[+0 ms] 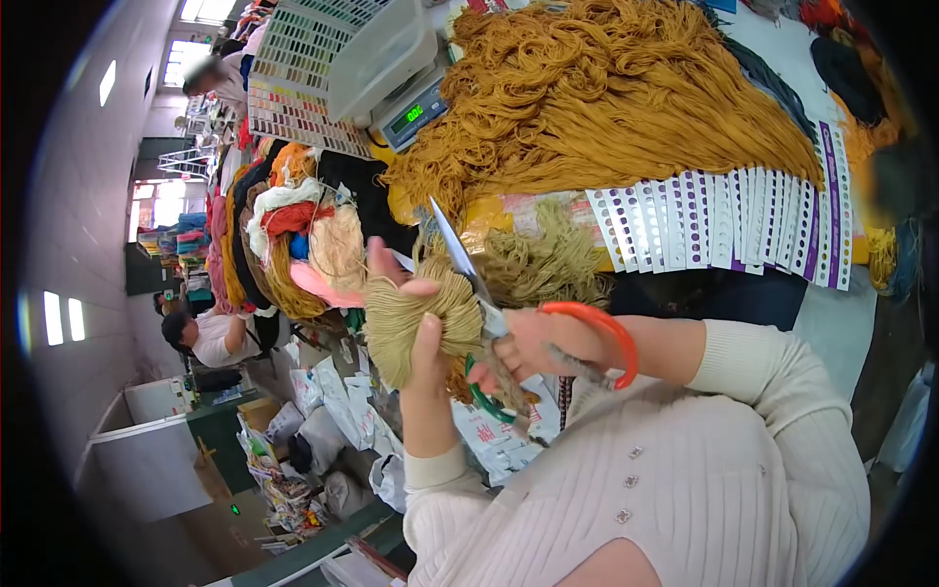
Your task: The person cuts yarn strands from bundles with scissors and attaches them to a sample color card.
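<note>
Pretty packed workroom: a table is mostly buried under a huge heap of golden-brown yarn, with piles of coloured yarn bunched beside it and two other people seen further back. White bags are scattered lower down.

The khaki yarn bundle is sitting right in the left hand, with the thumb pressed along one side and fingers showing at its upper edge. An olive yarn pile is lying just beyond, close to the scissors.

As for the grip, the left hand is curled snugly around the bundle, so it's only opened as wide as the yarn is thick. The right hand is closed on the scissors around the handles, one loop red-orange and the other green, with tan wrapping on them. The blades are angled up past the side of the bundle and look close together; whether any strand is caught between them can't be told.

For writing, a green readout that looks like 0.00 is shown on the scale. Purple print is carried on the fanned hole-punched cards, too small to be read. Red characters on a bag can't be made out either.
</note>
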Available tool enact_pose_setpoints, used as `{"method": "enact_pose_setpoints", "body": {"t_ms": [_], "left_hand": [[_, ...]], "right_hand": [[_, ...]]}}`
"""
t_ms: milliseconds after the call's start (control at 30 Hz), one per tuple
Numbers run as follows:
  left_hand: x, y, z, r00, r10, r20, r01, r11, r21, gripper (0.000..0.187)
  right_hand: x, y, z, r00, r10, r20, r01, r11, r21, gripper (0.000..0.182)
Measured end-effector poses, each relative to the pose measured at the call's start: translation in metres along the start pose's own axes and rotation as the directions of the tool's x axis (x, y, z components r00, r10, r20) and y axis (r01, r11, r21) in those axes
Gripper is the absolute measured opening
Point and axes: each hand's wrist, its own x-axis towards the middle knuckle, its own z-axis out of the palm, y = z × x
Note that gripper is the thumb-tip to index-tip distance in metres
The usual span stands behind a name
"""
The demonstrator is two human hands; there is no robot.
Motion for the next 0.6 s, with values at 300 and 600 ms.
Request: {"method": "enact_pose_setpoints", "body": {"t_ms": [300,600], "left_hand": [[-0.009,-0.014,0.024,0.887,-0.439,0.142,0.287,0.285,-0.914,0.042],[-0.026,-0.026,0.056,0.935,-0.340,0.104,0.314,0.652,-0.690,0.021]], "right_hand": [[-0.046,-0.021,0.031,0.978,-0.112,-0.178,0.022,0.896,-0.443,0.055],[-0.054,-0.010,0.022,0.890,-0.339,-0.305,0.099,0.796,-0.598,0.038]]}}
